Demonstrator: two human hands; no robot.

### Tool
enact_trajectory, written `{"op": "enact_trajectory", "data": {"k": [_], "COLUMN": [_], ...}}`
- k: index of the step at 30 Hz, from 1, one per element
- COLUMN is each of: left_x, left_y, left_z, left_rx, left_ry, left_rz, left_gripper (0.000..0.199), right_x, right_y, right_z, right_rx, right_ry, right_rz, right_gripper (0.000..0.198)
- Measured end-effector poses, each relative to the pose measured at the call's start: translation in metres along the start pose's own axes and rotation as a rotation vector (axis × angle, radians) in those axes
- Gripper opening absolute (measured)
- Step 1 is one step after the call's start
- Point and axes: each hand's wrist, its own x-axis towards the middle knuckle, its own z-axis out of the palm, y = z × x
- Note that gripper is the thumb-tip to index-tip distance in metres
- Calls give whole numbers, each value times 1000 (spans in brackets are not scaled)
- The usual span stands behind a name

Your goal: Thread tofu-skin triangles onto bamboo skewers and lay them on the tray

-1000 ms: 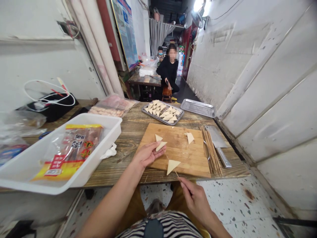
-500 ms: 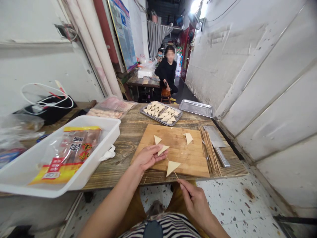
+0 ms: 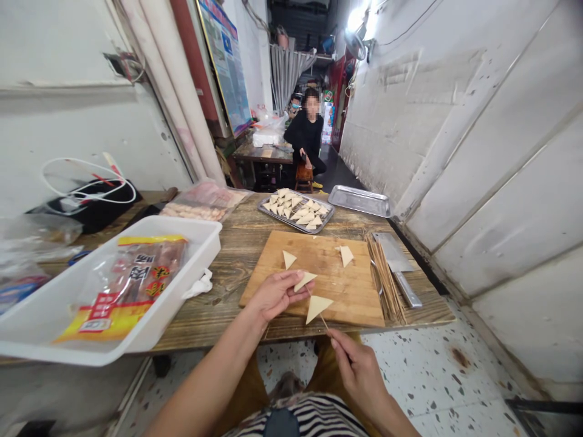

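Desk (image 3: 232, 249) of brown, grained wooden planks, spanning the view. White rectangular plastic bin (image 3: 200, 241) by its near edge, left part; in it a clear plastic packet with red and yellow print (image 3: 136, 273). Tan rectangular wooden cutting board (image 3: 314, 258) lies along the near edge, right of the bin and apart from it. Grey metal tray filled with pale triangles (image 3: 285, 222) towards the far edge, behind the board; bare shallow silver metal tray (image 3: 359, 201) at the far right corner. Clear bag of pinkish food (image 3: 200, 203) behind the bin.

Left hand (image 3: 280, 294), over the board's near-left part: thumb and fingers pinched on a flat cream triangular slice (image 3: 305, 281). Right hand (image 3: 357, 358), just off the near edge: closed round the lower end of a thin light-brown wooden skewer (image 3: 325, 321).

Silver metal cleaver (image 3: 395, 254) near the right edge, bundle of thin tan wooden sticks (image 3: 386, 282) between it and the board.

Second cream triangle (image 3: 318, 309) threaded on the skewer, above the board's near edge. Skewer tip reaches the pinched slice; whether it pierces, cannot tell. Loose cream triangle (image 3: 289, 260) lies on the board's left, small cream pieces (image 3: 347, 256) on its right.
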Motion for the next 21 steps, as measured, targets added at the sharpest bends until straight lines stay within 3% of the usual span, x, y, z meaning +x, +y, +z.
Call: {"op": "enact_trajectory", "data": {"k": [17, 19, 21], "left_x": [4, 10, 19], "left_y": [-16, -12, -2], "left_z": [7, 0, -11], "left_rx": [66, 180, 456], "left_ry": [-45, 36, 177], "left_rz": [-21, 77, 292], "left_gripper": [21, 31, 39], "right_x": [15, 15, 14], "right_y": [8, 12, 17], "right_z": [3, -2, -9], "right_rx": [-21, -41, -69], "right_ry": [60, 98, 147], "right_rz": [-38, -42, -36], "right_gripper": [26, 26, 25]}}
